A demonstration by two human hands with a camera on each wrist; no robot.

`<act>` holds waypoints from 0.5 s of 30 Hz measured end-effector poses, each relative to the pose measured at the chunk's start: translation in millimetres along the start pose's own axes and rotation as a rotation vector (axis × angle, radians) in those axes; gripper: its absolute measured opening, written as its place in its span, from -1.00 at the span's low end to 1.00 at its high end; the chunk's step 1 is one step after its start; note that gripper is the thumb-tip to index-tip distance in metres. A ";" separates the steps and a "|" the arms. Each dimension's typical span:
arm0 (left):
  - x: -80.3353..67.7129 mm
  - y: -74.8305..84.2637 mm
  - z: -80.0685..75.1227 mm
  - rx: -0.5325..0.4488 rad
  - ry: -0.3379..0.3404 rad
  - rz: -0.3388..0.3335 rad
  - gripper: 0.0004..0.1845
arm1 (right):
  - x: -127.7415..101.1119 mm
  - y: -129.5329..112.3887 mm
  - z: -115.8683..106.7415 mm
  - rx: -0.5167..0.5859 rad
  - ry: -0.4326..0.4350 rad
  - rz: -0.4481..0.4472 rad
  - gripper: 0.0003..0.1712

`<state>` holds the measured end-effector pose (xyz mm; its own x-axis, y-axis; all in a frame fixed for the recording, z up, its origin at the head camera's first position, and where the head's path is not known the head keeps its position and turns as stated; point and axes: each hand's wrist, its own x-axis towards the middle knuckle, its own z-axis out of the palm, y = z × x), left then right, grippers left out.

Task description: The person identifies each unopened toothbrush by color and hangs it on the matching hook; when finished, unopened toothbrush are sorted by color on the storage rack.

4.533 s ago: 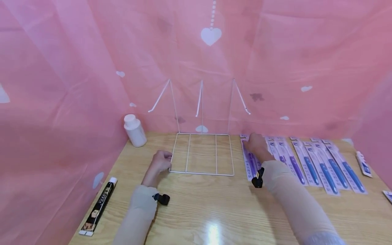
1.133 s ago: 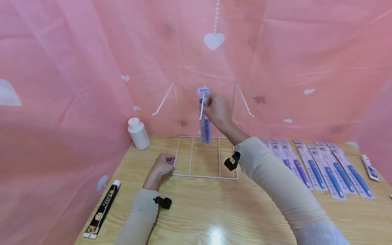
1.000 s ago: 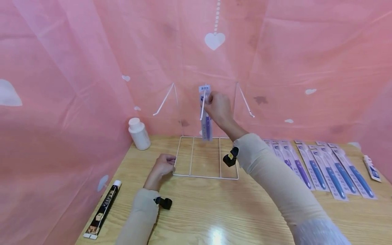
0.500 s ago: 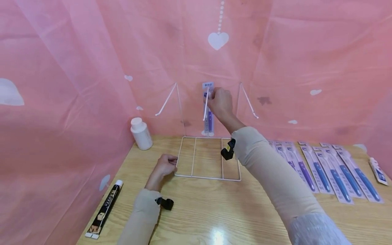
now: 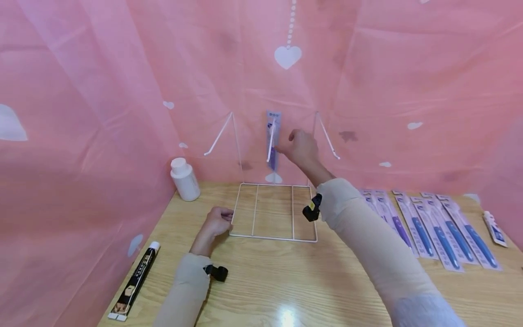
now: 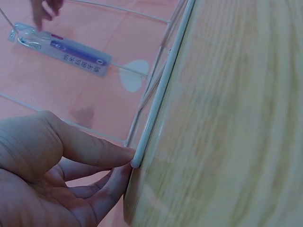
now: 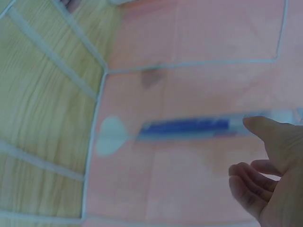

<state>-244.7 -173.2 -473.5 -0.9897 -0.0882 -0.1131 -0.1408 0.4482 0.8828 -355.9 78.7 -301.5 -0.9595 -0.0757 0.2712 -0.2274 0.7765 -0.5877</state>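
Note:
A white wire rack with upright hooks stands on the table against the pink cloth. My left hand pinches its left edge near the front corner; in the left wrist view the thumb and fingertips meet at the white wire. From the middle hook hangs a packaged purple toothbrush, upright against the cloth. Just right of it is my right hand, holding nothing. The right wrist view shows that hand's thumb overlapping the slightly blurred toothbrush pack, the other fingers loosely bent.
Several packaged toothbrushes, purple and blue, lie in a row on the right. A small toothpaste tube is beyond them. At left stand a white bottle and a black toothpaste tube. Two side hooks hold nothing.
My right hand has taken a purple toothbrush from the row, carried it left to the middle hook and let go, drawing slightly right. The left hand has stayed at the rack's edge.

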 end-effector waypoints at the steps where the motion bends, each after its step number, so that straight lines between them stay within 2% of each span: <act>1: 0.2 -0.9 -0.4 -0.008 0.000 0.000 -0.44 | -1.4 7.0 -0.7 0.000 -0.022 0.005 -0.39; 4: 0.7 -4.6 -1.7 -0.018 -0.005 -0.002 -0.43 | -6.3 30.7 -6.2 0.006 -0.084 0.005 -0.30; 6: 0.1 -6.6 -3.2 -0.022 -0.007 -0.007 -0.43 | -10.9 47.2 -12.6 0.007 -0.115 0.018 -0.31; 8: -0.6 -7.9 -5.6 -0.022 -0.001 -0.007 -0.43 | -14.6 66.0 -19.2 -0.001 -0.112 0.041 -0.39; 13: -2.9 -7.8 -14.2 -0.009 0.022 -0.005 -0.43 | -19.6 118.4 -33.2 -0.107 -0.084 0.064 -0.58; 15: -4.3 -7.5 -16.9 -0.006 0.021 -0.014 -0.42 | -22.2 137.4 -36.8 -0.136 -0.106 0.068 -0.60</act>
<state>-238.9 -191.2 -471.9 -0.9868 -0.1127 -0.1159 -0.1543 0.4419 0.8837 -359.7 210.1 -360.2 -0.9857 -0.0806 0.1483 -0.1441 0.8589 -0.4914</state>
